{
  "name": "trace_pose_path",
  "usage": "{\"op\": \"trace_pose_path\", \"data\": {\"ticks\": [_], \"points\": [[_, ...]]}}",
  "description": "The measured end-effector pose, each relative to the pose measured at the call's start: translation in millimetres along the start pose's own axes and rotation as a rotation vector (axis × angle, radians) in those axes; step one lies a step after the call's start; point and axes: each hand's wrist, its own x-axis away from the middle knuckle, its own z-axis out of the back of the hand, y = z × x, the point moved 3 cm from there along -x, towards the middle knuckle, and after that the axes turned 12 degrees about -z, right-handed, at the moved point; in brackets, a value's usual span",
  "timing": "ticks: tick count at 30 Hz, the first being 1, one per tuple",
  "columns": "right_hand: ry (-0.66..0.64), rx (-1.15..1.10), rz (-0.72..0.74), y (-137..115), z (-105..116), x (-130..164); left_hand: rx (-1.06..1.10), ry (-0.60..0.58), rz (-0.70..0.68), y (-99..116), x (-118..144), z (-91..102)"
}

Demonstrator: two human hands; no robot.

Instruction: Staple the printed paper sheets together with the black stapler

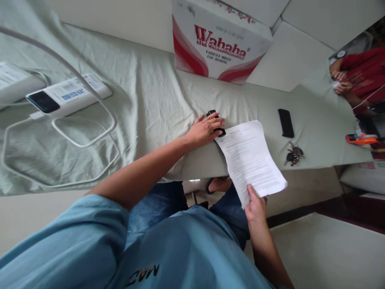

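My left hand (203,131) lies over a black stapler (221,133) on the cloth-covered table, its fingers wrapped across the top. The upper left corner of some printed paper sheets (248,154) meets the stapler's near end; whether it sits inside the jaws is hidden. My right hand (256,206) pinches the bottom edge of the sheets, thumb on top and fingers underneath. The lower part of the sheets hangs out past the table's front edge, over my lap.
Right of the paper lie a black phone (285,123) and a bunch of keys (294,154). A Wahaba water carton (221,44) stands behind. White power banks (73,94) with a looping cable (112,120) are at left. Another person's hands (342,82) and an orange tool (361,139) are far right.
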Motion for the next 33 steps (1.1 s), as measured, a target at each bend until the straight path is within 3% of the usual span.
{"op": "trace_pose_path", "data": {"ticks": [3, 5, 9, 12, 15, 20, 25, 29, 33], "points": [[-0.035, -0.004, -0.027, 0.0, 6.8, 1.0, 0.132, 0.066, -0.136, -10.1, 2.2, 2.6], [-0.021, -0.023, -0.035, -0.2, 16.6, 0.9, 0.256, 0.176, -0.185, -16.7, 6.4, 7.5], [0.001, -0.08, -0.069, -2.1, 24.1, 2.3, 0.424, 0.471, -0.061, -23.5, 16.9, 18.0], [-0.035, -0.141, -0.056, -6.4, 6.4, 9.7, 0.562, 0.584, 0.107, -20.3, 22.7, 20.0], [-0.06, -0.151, 0.023, -9.0, -21.9, 22.2, 0.802, 0.485, 0.207, -9.5, 24.5, 14.0], [-0.11, -0.129, 0.037, 8.0, -58.0, 42.8, 1.147, 0.159, 0.149, 15.5, 25.1, -5.6], [-0.228, -0.13, -0.097, 17.7, -63.2, 50.6, 1.116, 0.202, 0.253, 10.9, 28.8, -15.1], [-0.193, -0.262, -0.082, -22.9, -42.5, 25.3, 1.175, 0.235, 0.29, 7.3, 29.5, -12.0], [-0.373, -0.166, 0.015, -68.9, -34.7, -9.8, 1.228, 0.201, 0.258, 12.7, 27.1, -6.2]]}}
